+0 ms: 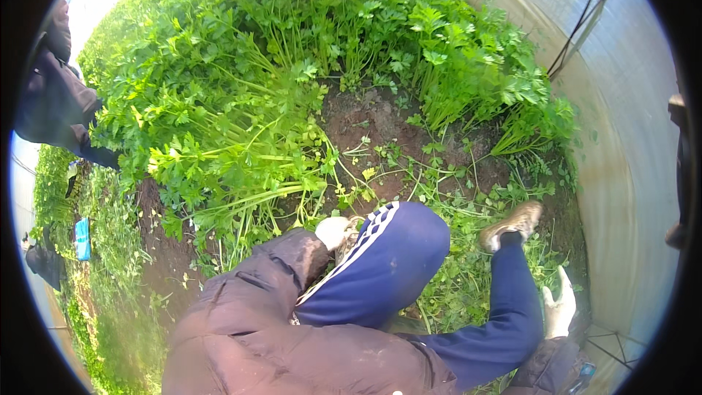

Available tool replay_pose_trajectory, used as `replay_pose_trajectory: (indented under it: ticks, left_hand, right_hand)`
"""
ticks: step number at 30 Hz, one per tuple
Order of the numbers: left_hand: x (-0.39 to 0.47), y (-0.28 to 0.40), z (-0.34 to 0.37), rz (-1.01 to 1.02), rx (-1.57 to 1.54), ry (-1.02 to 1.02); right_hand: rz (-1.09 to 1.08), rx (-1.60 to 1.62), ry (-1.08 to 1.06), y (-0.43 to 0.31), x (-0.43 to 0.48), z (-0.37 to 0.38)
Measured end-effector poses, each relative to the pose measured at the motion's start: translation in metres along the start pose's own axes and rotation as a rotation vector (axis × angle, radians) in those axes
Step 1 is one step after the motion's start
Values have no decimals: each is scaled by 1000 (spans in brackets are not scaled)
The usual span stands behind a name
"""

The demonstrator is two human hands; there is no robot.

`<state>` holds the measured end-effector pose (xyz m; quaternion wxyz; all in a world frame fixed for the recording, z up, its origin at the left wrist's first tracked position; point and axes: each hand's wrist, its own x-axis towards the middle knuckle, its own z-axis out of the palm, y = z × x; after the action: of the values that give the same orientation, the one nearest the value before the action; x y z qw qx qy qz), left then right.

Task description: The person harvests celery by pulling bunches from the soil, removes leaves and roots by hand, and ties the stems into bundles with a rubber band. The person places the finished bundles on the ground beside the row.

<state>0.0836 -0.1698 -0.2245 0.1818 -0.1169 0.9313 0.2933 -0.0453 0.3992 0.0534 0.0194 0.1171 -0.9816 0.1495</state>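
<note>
My left hand (332, 232), in a white glove, is low beside my bent knee, partly hidden by the dark sleeve and the blue trouser leg; whether it holds anything cannot be seen. My right hand (560, 304), also in a white glove, is at the lower right beside my other leg, thumb and fingers apart, with nothing in it. Before me leafy green plants with long stalks, like celery (241, 159), lean over at the left. More of them stand upright (455, 77) around a patch of bare brown soil (362, 115).
Loose leaves and stalks (455, 269) litter the ground around my shoe (513, 225). A plastic greenhouse wall (620, 137) curves along the right. Another person in dark clothes (55, 99) is at the upper left. A blue object (82, 238) lies farther left.
</note>
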Motion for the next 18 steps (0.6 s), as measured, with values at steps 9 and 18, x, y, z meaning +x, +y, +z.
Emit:
replay_pose_trajectory:
  ticks: [9,18]
  left_hand:
    - [151,-34,-24,292,392,432]
    - [112,-183,-357,-370,-664,1085]
  right_hand:
    - [-212,212,-749,-176,64,241]
    - [-92,608,-749,-208,70,339]
